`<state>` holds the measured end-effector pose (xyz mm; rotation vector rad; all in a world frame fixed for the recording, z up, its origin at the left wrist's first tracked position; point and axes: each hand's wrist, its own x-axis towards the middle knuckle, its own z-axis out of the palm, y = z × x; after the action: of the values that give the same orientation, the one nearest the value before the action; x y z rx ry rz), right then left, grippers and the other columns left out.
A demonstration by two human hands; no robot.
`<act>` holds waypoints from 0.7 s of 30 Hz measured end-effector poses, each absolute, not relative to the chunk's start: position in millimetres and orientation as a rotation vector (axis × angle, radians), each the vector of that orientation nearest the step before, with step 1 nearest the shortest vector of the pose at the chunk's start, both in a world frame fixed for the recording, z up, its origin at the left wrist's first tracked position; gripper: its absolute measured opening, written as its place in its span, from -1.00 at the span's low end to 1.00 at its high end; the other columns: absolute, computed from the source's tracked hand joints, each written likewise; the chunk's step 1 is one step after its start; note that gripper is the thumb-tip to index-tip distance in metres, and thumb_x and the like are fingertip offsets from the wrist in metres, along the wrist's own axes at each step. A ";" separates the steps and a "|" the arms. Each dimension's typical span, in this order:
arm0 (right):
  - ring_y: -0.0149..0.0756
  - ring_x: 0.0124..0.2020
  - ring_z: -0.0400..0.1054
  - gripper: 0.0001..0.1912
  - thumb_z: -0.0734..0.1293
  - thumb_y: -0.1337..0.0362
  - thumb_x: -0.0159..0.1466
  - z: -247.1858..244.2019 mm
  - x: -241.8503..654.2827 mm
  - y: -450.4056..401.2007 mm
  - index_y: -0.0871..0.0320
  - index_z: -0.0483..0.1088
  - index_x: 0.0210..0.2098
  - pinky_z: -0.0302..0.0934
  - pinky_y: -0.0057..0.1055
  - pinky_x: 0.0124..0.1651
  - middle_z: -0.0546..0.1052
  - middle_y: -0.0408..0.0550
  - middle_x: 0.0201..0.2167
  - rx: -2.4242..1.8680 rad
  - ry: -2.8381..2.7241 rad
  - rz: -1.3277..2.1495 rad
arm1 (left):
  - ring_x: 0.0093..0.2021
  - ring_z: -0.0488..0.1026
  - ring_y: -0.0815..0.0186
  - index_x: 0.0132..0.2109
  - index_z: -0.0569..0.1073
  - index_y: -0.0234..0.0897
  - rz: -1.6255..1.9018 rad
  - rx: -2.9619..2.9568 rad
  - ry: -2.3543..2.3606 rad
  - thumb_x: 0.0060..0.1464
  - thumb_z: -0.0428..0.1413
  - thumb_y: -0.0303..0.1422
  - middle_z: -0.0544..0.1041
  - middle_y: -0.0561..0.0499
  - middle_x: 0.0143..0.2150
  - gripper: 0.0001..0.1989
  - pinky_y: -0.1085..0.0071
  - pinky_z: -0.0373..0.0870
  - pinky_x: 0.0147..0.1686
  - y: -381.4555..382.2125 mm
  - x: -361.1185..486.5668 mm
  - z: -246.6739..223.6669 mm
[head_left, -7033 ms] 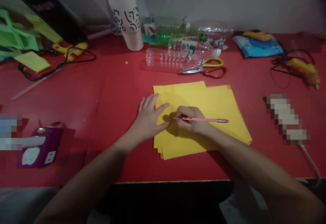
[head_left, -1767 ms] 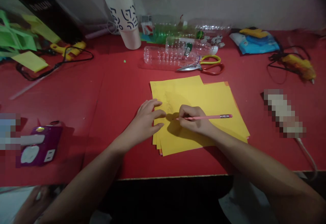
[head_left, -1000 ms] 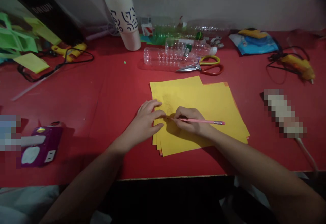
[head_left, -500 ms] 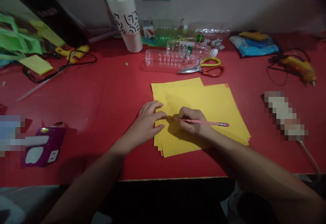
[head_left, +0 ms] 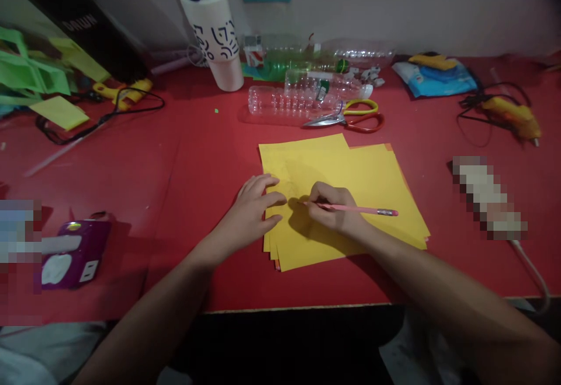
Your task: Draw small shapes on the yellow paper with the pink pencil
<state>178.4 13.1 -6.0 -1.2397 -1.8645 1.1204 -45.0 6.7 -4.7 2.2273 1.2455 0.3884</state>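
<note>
A stack of yellow paper sheets (head_left: pixel 377 174) lies on the red table, its sheets slightly fanned at the left and lower corners. My right hand (head_left: pixel 335 207) is closed around a pink pencil (head_left: pixel 366 210), eraser end toward the right and tip close to the top sheet. Any marks under the tip are too faint to make out. My left hand (head_left: pixel 256 204) rests on the left edge of the stack, its fingers spread and holding nothing.
Beyond the paper lie scissors (head_left: pixel 335 121) and clear plastic bottles (head_left: pixel 291 101). A white tumbler (head_left: pixel 214 34) stands behind. Glue guns (head_left: pixel 512 116) with cords lie right and left. A purple box (head_left: pixel 81 250) sits at the left, a blurred-out object (head_left: pixel 488 198) at the right.
The pencil and my right hand have shifted very slightly to the right over the paper. My left hand stays in place; the whole view has moved a little.
</note>
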 end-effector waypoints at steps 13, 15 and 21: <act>-0.50 -0.64 0.01 -0.85 0.22 0.30 0.13 -8.1 180.8 15.2 0.07 0.14 -0.54 -0.10 -0.46 -0.56 0.20 -0.28 -0.68 -1.218 -1.901 1.088 | 0.32 0.16 0.00 -0.08 0.49 -0.18 0.386 2.225 1.246 0.14 0.15 -0.42 0.28 -0.11 0.24 -0.81 -0.09 0.15 0.29 6.7 -44.7 -4.2; -0.50 -0.63 0.01 -0.85 0.22 0.31 0.14 -8.1 180.9 14.5 0.08 0.14 -0.53 -0.09 -0.46 -0.55 0.20 -0.29 -0.67 -1.210 -1.904 1.099 | 0.31 0.17 0.00 -0.08 0.49 -0.19 0.391 2.224 1.245 0.14 0.16 -0.43 0.28 -0.12 0.24 -0.81 -0.09 0.15 0.29 6.7 -44.7 -4.5; -0.50 -0.61 0.03 -0.85 0.22 0.33 0.14 -8.7 180.4 13.4 0.08 0.14 -0.52 -0.09 -0.46 -0.53 0.20 -0.29 -0.66 -1.170 -1.944 1.110 | 0.30 0.18 -0.01 -0.08 0.49 -0.18 0.412 2.244 1.244 0.14 0.17 -0.42 0.28 -0.11 0.23 -0.81 -0.09 0.17 0.27 6.5 -45.2 -7.2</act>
<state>180.4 13.4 -8.7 -1.1701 -1.9438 1.1096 -45.2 6.5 -7.2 2.2438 1.2438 0.4121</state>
